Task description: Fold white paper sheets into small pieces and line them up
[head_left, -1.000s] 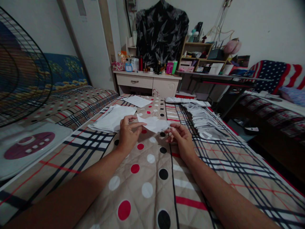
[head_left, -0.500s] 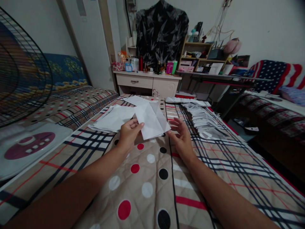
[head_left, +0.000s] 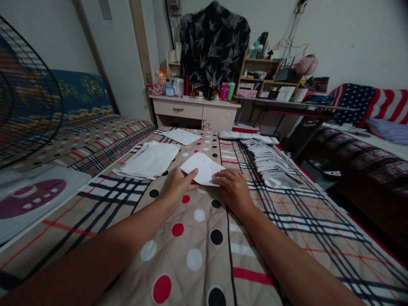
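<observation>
A white folded sheet of paper (head_left: 202, 168) lies flat on the quilted bedspread (head_left: 204, 238) in front of me. My left hand (head_left: 180, 186) rests on its near left corner, fingers stretched out and pressing down. On the sheet's near right edge lies my right hand (head_left: 233, 189), palm down with fingers flat. A pile of white sheets (head_left: 149, 160) sits just left of the hands. To the right runs a long row of small folded pieces (head_left: 270, 163).
A single white sheet (head_left: 181, 136) lies further back on the bed. A fan's wire guard (head_left: 25, 110) and its white base (head_left: 28, 202) stand at the left. Behind the bed are a cluttered dresser (head_left: 196, 110) and a dark desk (head_left: 296, 106); another bed (head_left: 366, 140) is at the right.
The sheet, held up in the air by my left hand a moment ago, has been laid down on the bedspread. Both hands now press flat on it.
</observation>
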`<state>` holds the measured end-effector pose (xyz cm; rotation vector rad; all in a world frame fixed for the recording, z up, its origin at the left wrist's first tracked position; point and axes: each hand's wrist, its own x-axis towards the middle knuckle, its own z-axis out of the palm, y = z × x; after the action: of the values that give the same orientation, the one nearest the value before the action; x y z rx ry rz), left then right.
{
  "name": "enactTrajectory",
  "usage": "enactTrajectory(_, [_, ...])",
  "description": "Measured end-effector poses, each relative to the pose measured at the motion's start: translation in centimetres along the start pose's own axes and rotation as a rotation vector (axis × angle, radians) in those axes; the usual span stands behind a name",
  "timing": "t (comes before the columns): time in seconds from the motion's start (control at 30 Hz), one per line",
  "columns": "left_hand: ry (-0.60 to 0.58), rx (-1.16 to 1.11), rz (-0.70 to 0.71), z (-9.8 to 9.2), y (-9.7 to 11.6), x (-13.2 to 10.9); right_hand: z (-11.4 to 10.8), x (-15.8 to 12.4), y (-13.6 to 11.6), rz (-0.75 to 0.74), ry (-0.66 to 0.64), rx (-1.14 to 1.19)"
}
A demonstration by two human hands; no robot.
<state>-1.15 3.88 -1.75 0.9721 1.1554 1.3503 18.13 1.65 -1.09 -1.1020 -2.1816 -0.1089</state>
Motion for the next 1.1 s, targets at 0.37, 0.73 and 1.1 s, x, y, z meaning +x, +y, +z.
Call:
enactTrajectory(0.37, [-0.293,1.029,0.656,-2.6,1.6,-1.5,0.6,0.4,-0.2,-0.045,-0.11,0.15])
enactTrajectory(0.73, [-0.327,1.33,0.706,-2.1,-0.3,-2.1,1.2,0.6,1.0,0.028,-0.128,0.019])
enactTrajectory(1.1, [-0.288,1.217,0.772,-2.1,0.6,-1.5,1.3,0.7,0.4,0.106,-0.019,0.162])
